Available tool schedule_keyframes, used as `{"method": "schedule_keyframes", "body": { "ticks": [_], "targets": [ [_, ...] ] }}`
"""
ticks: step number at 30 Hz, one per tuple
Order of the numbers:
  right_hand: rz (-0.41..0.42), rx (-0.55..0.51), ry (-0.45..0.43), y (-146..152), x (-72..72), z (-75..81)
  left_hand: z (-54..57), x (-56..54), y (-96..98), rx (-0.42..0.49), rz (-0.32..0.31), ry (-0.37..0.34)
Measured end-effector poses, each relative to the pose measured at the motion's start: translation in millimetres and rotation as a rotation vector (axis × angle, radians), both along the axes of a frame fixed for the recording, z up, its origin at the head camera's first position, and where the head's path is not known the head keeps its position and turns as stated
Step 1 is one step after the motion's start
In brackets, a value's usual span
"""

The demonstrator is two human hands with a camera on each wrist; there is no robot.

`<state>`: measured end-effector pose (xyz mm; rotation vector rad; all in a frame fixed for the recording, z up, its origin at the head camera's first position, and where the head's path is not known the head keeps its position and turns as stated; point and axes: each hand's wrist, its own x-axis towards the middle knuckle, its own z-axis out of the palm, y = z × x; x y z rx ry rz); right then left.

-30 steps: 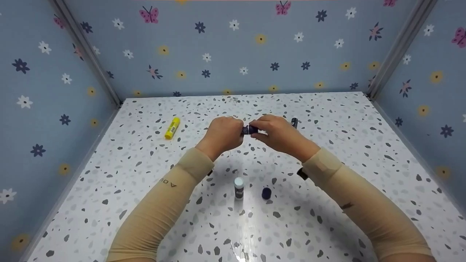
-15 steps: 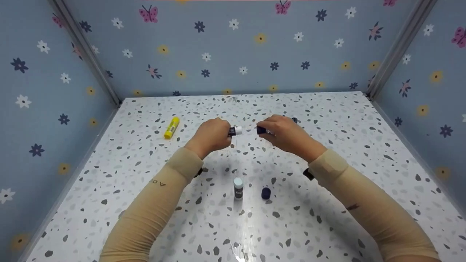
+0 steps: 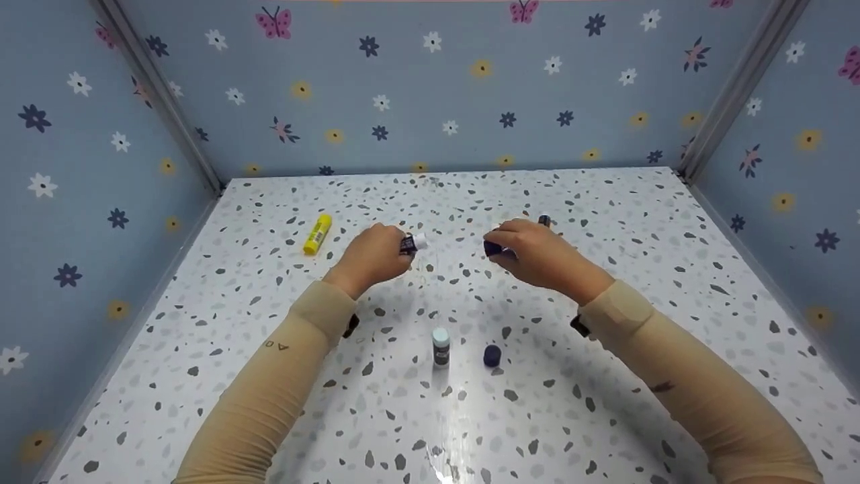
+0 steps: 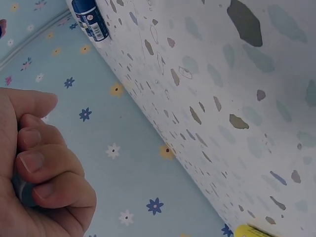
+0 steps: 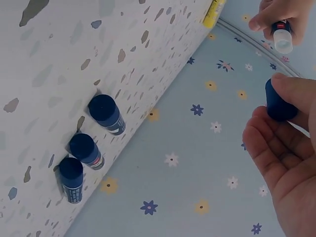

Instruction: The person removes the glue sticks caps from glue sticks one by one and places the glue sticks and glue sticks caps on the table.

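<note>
My left hand (image 3: 373, 254) grips a dark blue glue stick (image 3: 407, 245) whose bare white end (image 5: 283, 42) points right. Its curled fingers cover most of the barrel in the left wrist view. Between thumb and fingers, my right hand (image 3: 541, 254) pinches a dark blue cap (image 5: 280, 102), held apart from the stick above the table. Nearer me, an uncapped glue stick (image 3: 441, 348) stands upright with its pale end up. Beside it on the right sits another dark blue cap (image 3: 492, 355).
A yellow glue stick (image 3: 317, 234) lies on the speckled table (image 3: 269, 376) at the left. Three capped blue glue sticks (image 5: 106, 113) stand in the right wrist view; my right hand largely hides them from the head view. Patterned walls (image 3: 430, 87) enclose the table's back and sides.
The cap has come off the glue stick between my hands. The left hand has moved left with the stick, the right hand slightly right with the cap.
</note>
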<state>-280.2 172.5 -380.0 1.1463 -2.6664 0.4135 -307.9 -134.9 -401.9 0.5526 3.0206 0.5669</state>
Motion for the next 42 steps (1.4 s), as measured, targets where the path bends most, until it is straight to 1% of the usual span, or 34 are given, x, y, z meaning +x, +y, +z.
{"method": "schedule_keyframes", "body": {
  "ticks": [3, 7, 9, 13, 17, 20, 23, 26, 30, 34, 38, 42],
  "targets": [
    [0.02, 0.037, -0.028, 0.1, 2.2, -3.5, -2.8, 0.5, -0.4, 0.098, 0.015, -0.045],
    [0.047, 0.086, -0.095, -1.7, 5.6, -7.7, -7.2, 0.9, -0.3, 0.21, 0.009, -0.11],
    [0.053, 0.089, -0.125, -2.8, 7.0, -9.7, -8.8, 0.9, -0.2, 0.251, -0.003, -0.134],
    [0.079, 0.082, -0.144, -4.5, 9.0, -14.9, -14.0, 0.5, -1.0, 0.319, -0.024, -0.157],
    [0.119, 0.1, -0.153, -5.9, 12.1, -23.0, -18.9, 2.2, -2.0, 0.371, -0.024, -0.173],
    [0.144, 0.115, -0.157, -6.4, 14.4, -29.4, -20.0, 4.7, -1.6, 0.392, -0.021, -0.194],
    [0.168, 0.137, -0.161, -7.0, 15.7, -35.4, -21.0, 6.4, -0.8, 0.407, -0.03, -0.218],
    [0.18, 0.168, -0.166, -8.1, 16.3, -41.4, -22.5, 7.4, 0.0, 0.416, -0.051, -0.24],
    [0.181, 0.195, -0.196, -9.8, 17.0, -47.7, -23.6, 9.1, 1.2, 0.419, -0.077, -0.271],
    [0.195, 0.221, -0.228, -10.7, 18.8, -50.8, -24.7, 10.7, 1.3, 0.409, -0.101, -0.277],
    [0.197, 0.245, -0.256, -9.7, 21.1, -53.9, -26.3, 12.2, 1.5, 0.398, -0.11, -0.278],
    [0.197, 0.252, -0.278, -8.9, 22.0, -59.0, -27.0, 15.5, 2.1, 0.41, -0.119, -0.288]
  ]
}}
